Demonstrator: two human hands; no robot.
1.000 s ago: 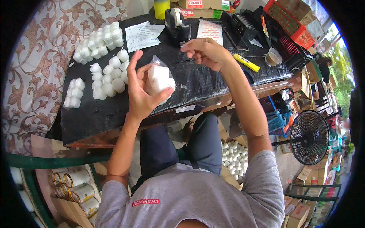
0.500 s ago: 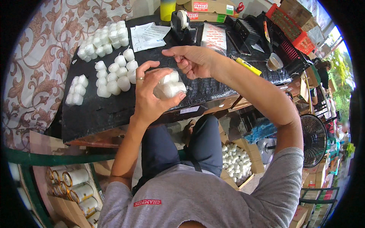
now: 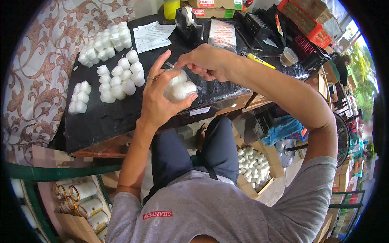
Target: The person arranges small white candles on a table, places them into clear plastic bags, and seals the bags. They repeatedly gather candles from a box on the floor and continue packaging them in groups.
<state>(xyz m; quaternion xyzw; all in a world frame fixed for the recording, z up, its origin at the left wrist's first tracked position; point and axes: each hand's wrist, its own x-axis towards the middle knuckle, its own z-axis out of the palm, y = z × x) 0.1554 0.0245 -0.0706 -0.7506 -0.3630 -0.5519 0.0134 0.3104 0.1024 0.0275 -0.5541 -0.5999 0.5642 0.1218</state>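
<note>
My left hand (image 3: 160, 91) grips a small pack of white votive candles (image 3: 182, 90) above the table's front edge, thumb on the near side and fingers over the far side. The pack appears wrapped in clear film. At its upper end my right hand (image 3: 206, 62) is closed, fingertips pinching what looks like a short strip of clear tape (image 3: 169, 65) beside my left forefinger. Loose white candles with wicks (image 3: 117, 80) stand in rows to the left. Beyond them lie stacked candle packs (image 3: 106, 43), and another pack (image 3: 80, 97) sits at the far left.
On the black table (image 3: 101, 125) are paper slips (image 3: 152, 36), a tape dispenser (image 3: 189, 26), a patterned stack (image 3: 222, 35), a yellow cutter (image 3: 260, 61) and a cup (image 3: 288, 57). An open carton of white candles (image 3: 254, 168) stands on the floor, right of my legs.
My right hand has come down to the pack, and its fingertips now meet the pack's upper end by my left forefinger. My left forefinger has straightened upward while the grip stays. The view has shifted slightly.
</note>
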